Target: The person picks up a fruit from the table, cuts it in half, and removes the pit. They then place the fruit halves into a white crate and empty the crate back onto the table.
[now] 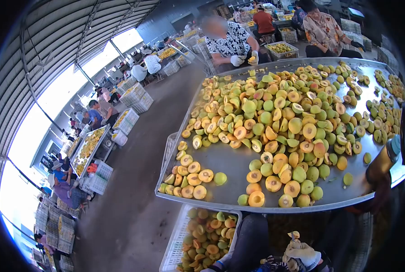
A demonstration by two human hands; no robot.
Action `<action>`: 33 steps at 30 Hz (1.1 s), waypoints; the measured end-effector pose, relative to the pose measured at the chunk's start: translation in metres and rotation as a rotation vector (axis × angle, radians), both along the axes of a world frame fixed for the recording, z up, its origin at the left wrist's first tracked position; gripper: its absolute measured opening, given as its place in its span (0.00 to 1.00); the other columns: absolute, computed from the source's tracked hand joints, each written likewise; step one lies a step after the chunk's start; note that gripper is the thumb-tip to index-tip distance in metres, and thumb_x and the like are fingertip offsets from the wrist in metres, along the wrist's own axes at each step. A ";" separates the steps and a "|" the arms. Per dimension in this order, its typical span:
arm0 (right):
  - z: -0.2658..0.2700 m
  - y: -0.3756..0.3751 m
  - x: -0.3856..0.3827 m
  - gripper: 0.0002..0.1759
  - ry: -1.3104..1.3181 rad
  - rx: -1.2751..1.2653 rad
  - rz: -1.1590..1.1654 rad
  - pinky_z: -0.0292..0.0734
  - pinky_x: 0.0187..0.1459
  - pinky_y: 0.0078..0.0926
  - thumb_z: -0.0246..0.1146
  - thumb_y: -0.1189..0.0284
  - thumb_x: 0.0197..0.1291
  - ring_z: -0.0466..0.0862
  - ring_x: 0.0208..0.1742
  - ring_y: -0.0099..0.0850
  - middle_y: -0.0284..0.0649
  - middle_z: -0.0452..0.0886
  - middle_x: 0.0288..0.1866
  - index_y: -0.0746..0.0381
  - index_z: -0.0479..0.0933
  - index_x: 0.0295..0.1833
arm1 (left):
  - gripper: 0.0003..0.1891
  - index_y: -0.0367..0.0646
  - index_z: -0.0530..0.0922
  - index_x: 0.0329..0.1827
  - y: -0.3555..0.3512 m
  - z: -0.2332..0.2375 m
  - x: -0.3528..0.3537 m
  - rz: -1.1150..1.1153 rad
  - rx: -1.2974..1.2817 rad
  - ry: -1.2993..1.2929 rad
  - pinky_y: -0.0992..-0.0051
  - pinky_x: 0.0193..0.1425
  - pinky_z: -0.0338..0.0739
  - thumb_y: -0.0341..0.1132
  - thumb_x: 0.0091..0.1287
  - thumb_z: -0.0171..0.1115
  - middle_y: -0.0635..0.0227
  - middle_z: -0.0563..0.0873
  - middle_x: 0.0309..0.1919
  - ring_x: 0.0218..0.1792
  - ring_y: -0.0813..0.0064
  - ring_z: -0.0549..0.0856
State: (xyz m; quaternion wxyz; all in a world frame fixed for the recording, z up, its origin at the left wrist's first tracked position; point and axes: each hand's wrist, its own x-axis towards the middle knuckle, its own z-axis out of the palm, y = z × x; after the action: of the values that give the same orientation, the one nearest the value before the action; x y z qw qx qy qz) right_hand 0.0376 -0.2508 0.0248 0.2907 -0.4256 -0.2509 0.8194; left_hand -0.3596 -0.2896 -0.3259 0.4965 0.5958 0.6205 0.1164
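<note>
A big metal table (238, 165) carries a heap of halved and whole peaches (279, 113), yellow-orange and green. Below its near edge, over my dark trousers, my right hand (302, 255) wears an off-white cloth glove. It is closed around a small yellow peach piece (295, 235). Only a pale sliver of my left hand (218, 266) shows at the bottom edge, next to a white plastic crate (177, 240) filled with peach halves. Its fingers are cut off by the frame.
Across the table a seated person in white gloves (237, 60) holds a peach. An amber bottle (384, 158) stands at the table's right edge. A concrete aisle (139, 172) runs along the left, lined with other tables, stacked crates and workers.
</note>
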 end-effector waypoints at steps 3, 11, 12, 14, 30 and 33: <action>0.006 -0.014 -0.009 0.07 0.004 -0.009 0.058 0.80 0.37 0.23 0.63 0.71 0.65 0.84 0.33 0.27 0.43 0.86 0.38 0.65 0.77 0.43 | 0.22 0.44 0.76 0.65 0.057 0.208 0.047 0.181 0.160 0.340 0.68 0.61 0.75 0.46 0.75 0.51 0.50 0.83 0.57 0.58 0.59 0.82; 0.020 -0.037 -0.058 0.09 -0.051 0.124 0.167 0.76 0.44 0.20 0.66 0.70 0.63 0.83 0.39 0.25 0.38 0.86 0.38 0.66 0.82 0.42 | 0.25 0.42 0.81 0.54 0.198 0.334 0.083 -0.169 1.045 0.352 0.55 0.58 0.76 0.55 0.73 0.51 0.58 0.87 0.49 0.52 0.56 0.84; 0.021 -0.039 -0.060 0.09 -0.057 0.101 0.193 0.76 0.45 0.20 0.66 0.71 0.63 0.83 0.39 0.25 0.38 0.85 0.39 0.66 0.83 0.42 | 0.25 0.43 0.82 0.52 0.207 0.329 0.086 -0.306 0.913 0.369 0.54 0.56 0.77 0.55 0.73 0.50 0.59 0.86 0.48 0.51 0.57 0.84; 0.028 -0.041 -0.066 0.09 -0.059 0.048 0.241 0.75 0.50 0.21 0.65 0.71 0.64 0.82 0.43 0.24 0.36 0.85 0.40 0.66 0.84 0.42 | 0.23 0.44 0.83 0.41 0.218 0.322 0.094 -0.269 0.892 0.474 0.55 0.48 0.78 0.56 0.70 0.53 0.61 0.86 0.41 0.45 0.57 0.85; 0.084 -0.052 -0.128 0.14 -0.019 0.111 0.206 0.66 0.16 0.17 0.63 0.60 0.68 0.73 0.14 0.20 0.33 0.77 0.19 0.60 0.77 0.37 | 0.26 0.42 0.86 0.33 0.203 0.317 0.115 -0.266 0.961 0.639 0.55 0.48 0.79 0.55 0.71 0.49 0.56 0.87 0.36 0.41 0.55 0.86; 0.071 -0.066 -0.114 0.14 -0.047 0.155 0.120 0.68 0.16 0.17 0.63 0.60 0.68 0.74 0.14 0.20 0.33 0.78 0.19 0.60 0.76 0.38 | 0.24 0.43 0.86 0.34 0.203 0.315 0.117 -0.258 0.954 0.644 0.55 0.48 0.78 0.54 0.70 0.51 0.56 0.87 0.36 0.42 0.56 0.85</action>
State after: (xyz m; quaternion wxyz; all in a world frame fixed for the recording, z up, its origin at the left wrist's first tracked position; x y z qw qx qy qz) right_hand -0.0759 -0.3163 0.0957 0.2671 -0.4052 -0.3452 0.8033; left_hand -0.2426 -0.0869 -0.0105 -0.0296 0.8293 0.5415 0.1346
